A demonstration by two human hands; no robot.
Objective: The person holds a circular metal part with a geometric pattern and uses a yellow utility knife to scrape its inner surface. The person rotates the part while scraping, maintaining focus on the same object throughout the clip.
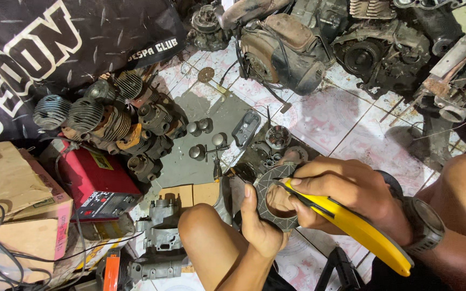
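At lower centre, a flat grey ring-shaped clutch friction plate (269, 189) is pinched at its rim by the left hand (260, 223). A yellow-handled utility knife (351, 225) is gripped in the right hand (346, 188). The plate seems light, stiff and probably brittle-faced; it is best held by the edges.

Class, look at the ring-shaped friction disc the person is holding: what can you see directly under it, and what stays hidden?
Under the disc lie the tiled floor and small metal parts. The left hand and right hand cover whatever sits below its lower edge.
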